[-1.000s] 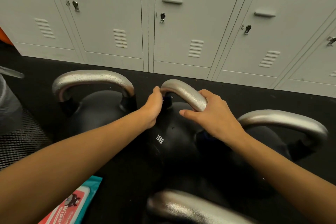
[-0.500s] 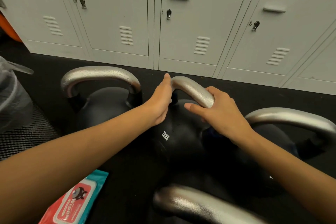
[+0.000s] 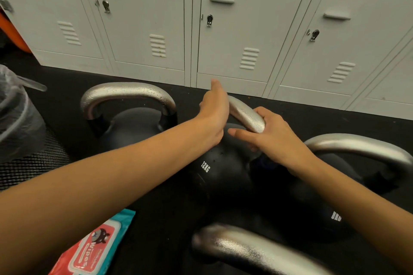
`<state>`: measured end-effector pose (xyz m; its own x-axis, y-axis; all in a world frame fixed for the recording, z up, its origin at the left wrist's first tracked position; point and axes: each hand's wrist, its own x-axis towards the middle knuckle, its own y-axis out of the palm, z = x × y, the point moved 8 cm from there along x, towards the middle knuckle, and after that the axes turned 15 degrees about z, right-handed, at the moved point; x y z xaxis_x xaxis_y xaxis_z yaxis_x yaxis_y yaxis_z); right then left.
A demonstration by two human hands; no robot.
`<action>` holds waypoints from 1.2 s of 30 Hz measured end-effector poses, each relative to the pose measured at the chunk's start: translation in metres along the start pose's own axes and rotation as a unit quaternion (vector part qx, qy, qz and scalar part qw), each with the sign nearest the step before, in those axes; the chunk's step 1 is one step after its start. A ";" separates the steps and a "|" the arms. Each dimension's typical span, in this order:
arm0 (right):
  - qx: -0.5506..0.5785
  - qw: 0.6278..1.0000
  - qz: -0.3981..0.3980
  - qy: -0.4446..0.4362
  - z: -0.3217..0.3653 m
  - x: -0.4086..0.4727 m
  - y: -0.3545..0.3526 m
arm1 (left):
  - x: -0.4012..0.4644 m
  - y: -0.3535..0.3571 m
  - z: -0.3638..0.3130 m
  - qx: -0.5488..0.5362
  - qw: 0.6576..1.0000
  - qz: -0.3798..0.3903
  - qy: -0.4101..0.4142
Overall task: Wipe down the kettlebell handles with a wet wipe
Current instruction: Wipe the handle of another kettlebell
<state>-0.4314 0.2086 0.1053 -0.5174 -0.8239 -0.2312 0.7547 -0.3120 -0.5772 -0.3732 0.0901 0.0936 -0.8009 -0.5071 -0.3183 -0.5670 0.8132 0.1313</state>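
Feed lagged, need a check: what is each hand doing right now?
Left hand: wrapped around the 12KG kettlebell handle; no wipe can be seen.
Right hand: gripping the same handle lower down.

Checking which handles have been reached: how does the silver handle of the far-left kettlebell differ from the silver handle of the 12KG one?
The far-left kettlebell's silver handle stands free, untouched, broadside to the camera, and is beaded with droplets. The 12KG kettlebell's silver handle runs away from the camera, with the left hand against its far end and the right hand gripping its near end. Both are silver arches on black bodies.
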 end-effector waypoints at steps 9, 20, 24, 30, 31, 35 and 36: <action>0.163 0.981 -0.092 -0.056 0.017 0.002 -0.061 | -0.045 0.043 -0.018 0.228 0.956 0.122 0.139; -0.224 0.967 0.005 -0.124 0.063 0.012 -0.008 | -0.061 0.011 -0.016 0.100 0.970 0.089 0.203; -0.454 0.885 0.026 -0.103 0.082 0.045 0.012 | -0.052 -0.037 -0.006 0.096 0.974 -0.001 0.204; -0.620 0.766 0.166 -0.040 0.090 0.095 0.050 | -0.049 -0.093 0.031 0.094 0.987 -0.060 0.120; -0.649 0.737 0.185 -0.030 0.090 0.099 0.057 | -0.050 -0.096 0.035 0.101 0.987 -0.062 0.108; -0.756 0.624 0.197 -0.025 0.085 0.099 0.085 | -0.048 -0.093 0.053 0.152 0.985 -0.031 0.070; -0.774 0.599 0.201 -0.032 0.080 0.097 0.092 | -0.047 -0.089 0.057 0.162 0.985 -0.020 0.059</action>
<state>-0.3795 0.0619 0.0927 -0.3656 -0.7167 -0.5939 -0.4915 0.6905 -0.5307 -0.2740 0.0574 0.0430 -0.8070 -0.5541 -0.2042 -0.5223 0.8311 -0.1911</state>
